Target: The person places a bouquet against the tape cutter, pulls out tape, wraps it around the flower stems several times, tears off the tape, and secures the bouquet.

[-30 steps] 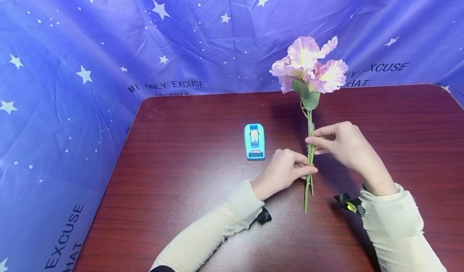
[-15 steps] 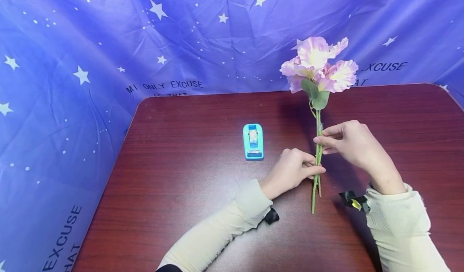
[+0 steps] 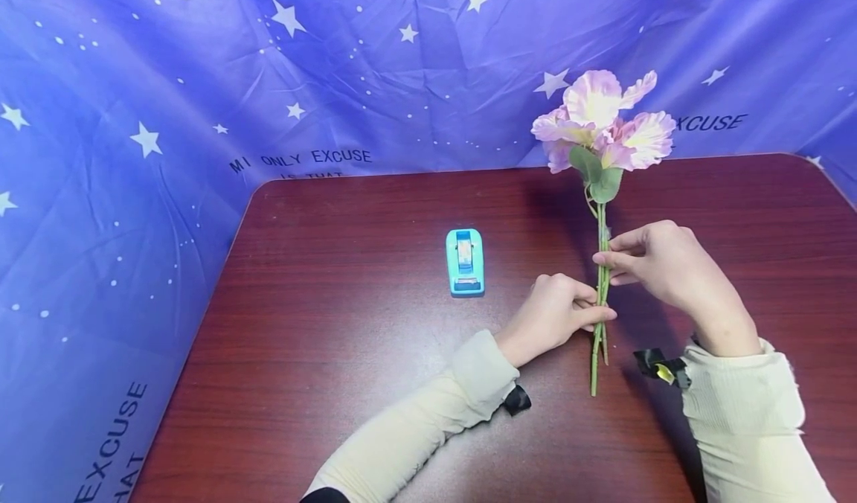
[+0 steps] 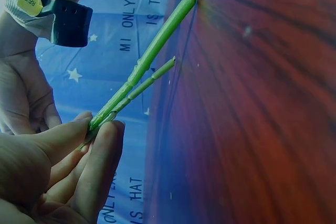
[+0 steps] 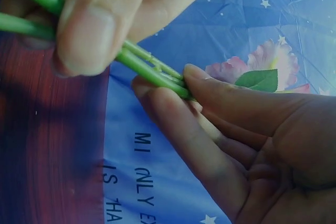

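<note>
Pink-and-white artificial flowers point(image 3: 605, 123) with green leaves stand upright in the head view, their thin green stems point(image 3: 595, 369) side by side and spreading slightly at the bottom. My left hand point(image 3: 550, 311) pinches the stems low down between thumb and fingers. Higher up, just under the middle, my right hand point(image 3: 672, 268) pinches the same stems from the right. In the left wrist view two cut stem ends point(image 4: 163, 35) of unequal length jut out past the left fingertips. Both hands' fingertips meet on the stems in the right wrist view, with petals point(image 5: 273, 61) behind.
A light-blue tape dispenser point(image 3: 465, 262) lies on the dark red wooden table point(image 3: 321, 302), left of the flowers. Behind and to the left hangs a blue cloth point(image 3: 375, 64) printed with stars and lettering.
Both hands and the flowers have shifted to the right together in the head view, still upright. The grip on the stems looks the same, and the tape dispenser sits almost where it was.
</note>
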`<state>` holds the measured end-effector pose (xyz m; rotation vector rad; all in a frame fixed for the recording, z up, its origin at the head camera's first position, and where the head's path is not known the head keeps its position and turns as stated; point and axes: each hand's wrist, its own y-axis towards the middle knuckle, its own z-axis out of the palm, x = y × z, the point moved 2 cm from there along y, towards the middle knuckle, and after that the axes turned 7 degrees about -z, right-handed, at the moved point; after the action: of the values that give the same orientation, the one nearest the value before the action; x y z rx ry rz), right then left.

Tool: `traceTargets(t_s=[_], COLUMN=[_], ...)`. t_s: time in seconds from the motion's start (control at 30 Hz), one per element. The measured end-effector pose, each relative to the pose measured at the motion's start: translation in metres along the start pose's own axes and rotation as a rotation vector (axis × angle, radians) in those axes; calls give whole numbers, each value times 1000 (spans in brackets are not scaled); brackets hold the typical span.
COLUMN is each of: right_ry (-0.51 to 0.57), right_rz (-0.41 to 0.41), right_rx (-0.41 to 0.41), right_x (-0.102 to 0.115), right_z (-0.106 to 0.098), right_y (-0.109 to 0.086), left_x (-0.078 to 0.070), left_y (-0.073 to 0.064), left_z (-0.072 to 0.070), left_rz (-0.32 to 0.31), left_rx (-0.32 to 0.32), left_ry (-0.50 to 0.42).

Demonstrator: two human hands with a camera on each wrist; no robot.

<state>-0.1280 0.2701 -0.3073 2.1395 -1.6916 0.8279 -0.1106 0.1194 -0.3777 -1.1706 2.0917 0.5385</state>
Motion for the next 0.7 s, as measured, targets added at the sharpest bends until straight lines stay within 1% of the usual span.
traceTargets(t_s=[0.23,0.7], right_ry=[-35,-71], right_rz=[9,46], right_rx=[-8,30], right_x=[-4,-17], right_z=[-4,-14], right_y=[-2,-4], left_x=[-6,-14], left_y=[4,13], left_z=[5,17], left_rz=[-7,-35], left_rx=[-6,-16], left_ry=[18,36])
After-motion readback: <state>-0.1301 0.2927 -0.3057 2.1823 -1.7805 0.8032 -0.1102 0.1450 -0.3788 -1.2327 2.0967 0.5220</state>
